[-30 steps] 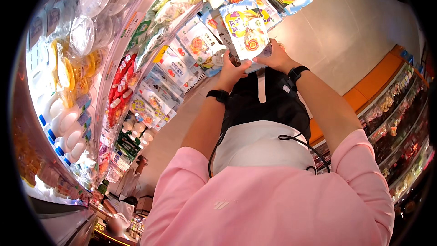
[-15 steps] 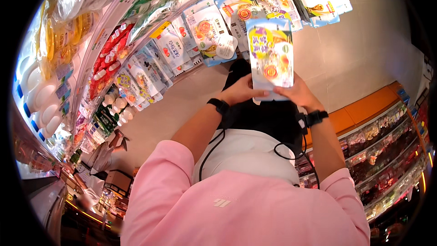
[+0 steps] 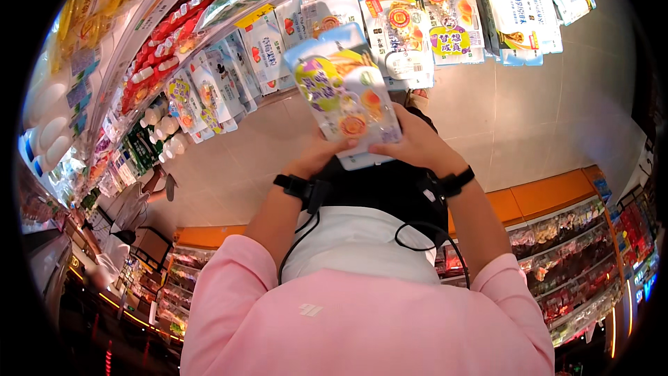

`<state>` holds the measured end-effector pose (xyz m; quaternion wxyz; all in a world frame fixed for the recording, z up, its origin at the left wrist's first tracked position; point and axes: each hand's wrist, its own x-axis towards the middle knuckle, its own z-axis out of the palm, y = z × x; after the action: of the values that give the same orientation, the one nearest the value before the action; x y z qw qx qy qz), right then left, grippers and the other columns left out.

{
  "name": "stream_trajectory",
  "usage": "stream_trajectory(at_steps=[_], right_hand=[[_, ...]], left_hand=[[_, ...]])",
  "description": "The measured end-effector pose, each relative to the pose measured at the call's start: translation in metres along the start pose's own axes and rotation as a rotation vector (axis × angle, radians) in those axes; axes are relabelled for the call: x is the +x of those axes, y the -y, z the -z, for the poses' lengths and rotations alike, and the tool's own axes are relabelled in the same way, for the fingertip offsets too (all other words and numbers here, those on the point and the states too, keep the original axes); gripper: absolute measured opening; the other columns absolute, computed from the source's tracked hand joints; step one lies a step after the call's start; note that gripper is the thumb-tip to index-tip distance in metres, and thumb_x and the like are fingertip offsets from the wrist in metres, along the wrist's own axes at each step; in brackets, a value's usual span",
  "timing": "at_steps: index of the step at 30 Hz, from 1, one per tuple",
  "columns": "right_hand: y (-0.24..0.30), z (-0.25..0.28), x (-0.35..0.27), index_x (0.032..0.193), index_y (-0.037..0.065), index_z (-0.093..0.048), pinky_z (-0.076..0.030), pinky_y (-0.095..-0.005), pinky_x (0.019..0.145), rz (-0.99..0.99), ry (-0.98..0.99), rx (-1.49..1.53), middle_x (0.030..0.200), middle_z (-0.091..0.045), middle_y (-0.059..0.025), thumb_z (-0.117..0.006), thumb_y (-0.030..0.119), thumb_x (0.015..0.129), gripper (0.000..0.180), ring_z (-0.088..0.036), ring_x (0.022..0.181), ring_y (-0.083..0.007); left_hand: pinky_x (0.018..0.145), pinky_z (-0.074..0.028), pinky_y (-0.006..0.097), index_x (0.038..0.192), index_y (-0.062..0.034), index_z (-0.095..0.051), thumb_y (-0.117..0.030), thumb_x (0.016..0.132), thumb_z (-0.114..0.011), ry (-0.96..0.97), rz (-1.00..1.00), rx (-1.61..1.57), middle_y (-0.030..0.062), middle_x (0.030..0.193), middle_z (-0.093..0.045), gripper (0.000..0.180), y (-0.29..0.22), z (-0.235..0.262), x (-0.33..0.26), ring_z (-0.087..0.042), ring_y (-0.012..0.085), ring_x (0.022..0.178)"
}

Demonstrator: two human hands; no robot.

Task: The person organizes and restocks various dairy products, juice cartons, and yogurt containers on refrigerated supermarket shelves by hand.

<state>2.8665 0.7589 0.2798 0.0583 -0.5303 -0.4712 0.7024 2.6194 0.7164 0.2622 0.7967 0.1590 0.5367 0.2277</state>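
A light-blue and white snack pouch [image 3: 344, 90], printed with fruit pictures and a yellow-green patch, is held up in front of me, its top leaning left. Gripping its lower left corner is my left hand [image 3: 316, 153], thumb pressed on the front. My right hand [image 3: 421, 141] grips the lower right side the same way, thumb across the front. The fingers behind the pouch are hidden. A second pouch or back edge shows just below it, too covered to tell apart. Beyond it hang similar pouches [image 3: 398, 38] along the shelf edge.
A curved shelf runs across the top and left, with red packs [image 3: 163, 56], strawberry-printed pouches [image 3: 263, 49] and white-capped bottles [image 3: 167, 129]. Tiled floor [image 3: 522, 111] lies below. Low orange-topped racks [image 3: 550, 191] stand behind me at right. Another person [image 3: 125, 216] is at far left.
Both hands have carried the pouch to the left, and it has gone from upright to leaning left. My view has shifted, so the shelf goods sit differently in the picture.
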Motion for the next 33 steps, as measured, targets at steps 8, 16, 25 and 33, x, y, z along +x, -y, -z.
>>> stream_trajectory(at_steps=[8,16,25,33], right_hand=[[0.016,-0.070,0.080,0.139,0.003,-0.044,-0.049,-0.0401,0.096,0.213,0.271,-0.039,0.119,-0.065,-0.0239,-0.081,0.037,0.079,0.079,-0.063,0.111,-0.0384],[-0.008,-0.108,0.096,0.145,0.005,-0.044,-0.049,-0.0374,0.095,0.412,0.322,-0.321,0.130,-0.057,-0.0189,-0.067,0.026,0.094,0.060,-0.061,0.112,-0.0319],[-0.031,-0.116,0.121,0.139,0.008,-0.052,-0.051,-0.0352,0.087,0.106,0.382,-0.299,0.125,-0.061,-0.0126,-0.062,0.021,0.097,0.046,-0.063,0.097,-0.0229],[-0.024,-0.123,0.132,0.136,0.008,-0.057,-0.050,-0.0321,0.085,0.079,0.333,-0.196,0.121,-0.065,-0.0100,-0.062,0.020,0.097,0.041,-0.063,0.095,-0.0182]], left_hand=[[0.103,-0.049,0.038,0.136,-0.0018,-0.050,-0.001,0.082,-0.076,-0.228,-0.119,-0.311,0.0095,0.131,-0.060,0.060,0.027,0.081,-0.035,-0.061,0.0236,0.118],[0.100,-0.052,0.039,0.136,-0.0009,-0.047,-0.004,0.081,-0.079,-0.428,-0.140,-0.323,0.0113,0.130,-0.060,0.064,0.047,0.175,-0.036,-0.061,0.0239,0.118],[0.092,-0.056,0.038,0.144,-0.0053,-0.040,-0.017,0.082,-0.082,-0.199,0.127,-0.134,0.0100,0.131,-0.060,0.076,0.012,0.256,0.075,-0.063,0.0224,0.114],[0.099,-0.050,0.034,0.150,-0.0080,-0.038,0.006,0.089,-0.063,-0.370,-0.287,-0.253,0.0104,0.134,-0.059,0.068,0.020,0.279,0.133,-0.060,0.0220,0.118]])
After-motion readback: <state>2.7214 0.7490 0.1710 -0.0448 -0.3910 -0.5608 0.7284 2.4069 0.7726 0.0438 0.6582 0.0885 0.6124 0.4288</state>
